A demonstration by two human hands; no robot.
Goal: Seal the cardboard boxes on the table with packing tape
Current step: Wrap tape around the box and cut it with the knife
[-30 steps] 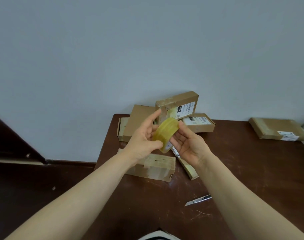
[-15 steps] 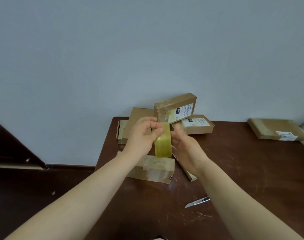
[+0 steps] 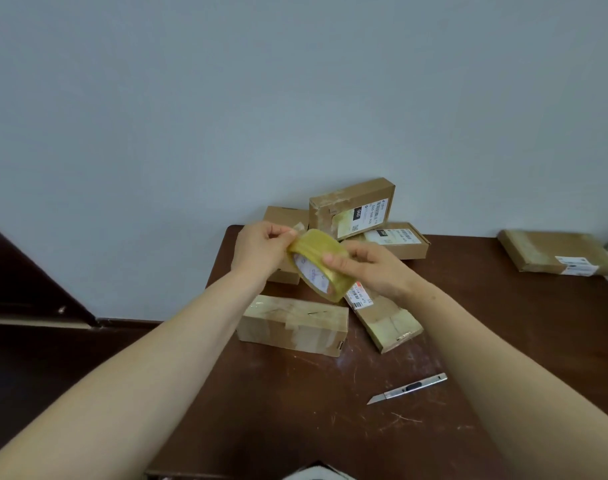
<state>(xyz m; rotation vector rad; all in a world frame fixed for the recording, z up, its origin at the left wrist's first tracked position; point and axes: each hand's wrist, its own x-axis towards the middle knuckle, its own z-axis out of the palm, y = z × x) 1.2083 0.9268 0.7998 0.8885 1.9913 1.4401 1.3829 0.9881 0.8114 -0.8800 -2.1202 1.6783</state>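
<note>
A yellowish roll of packing tape point(image 3: 321, 259) is held in the air above the table's back left part. My right hand point(image 3: 371, 268) grips the roll from the right, fingers curled over its rim. My left hand point(image 3: 261, 249) pinches the loose tape end at the roll's upper left. Below the hands lies a long taped cardboard box point(image 3: 292, 323), with a narrow labelled box point(image 3: 385, 318) angled beside it. Further boxes are piled against the wall, the top one point(image 3: 352, 207) bearing a white label.
A silver utility knife point(image 3: 408, 388) lies on the scratched brown table point(image 3: 503, 323), blade pointing left. A flat taped box point(image 3: 557, 252) sits at the far right by the wall. The table's left edge drops to a dark floor.
The roll has turned from edge-on to tilted, showing its printed core. My left hand now pinches the tape end at the top and my right hand has moved over the roll's rim.
</note>
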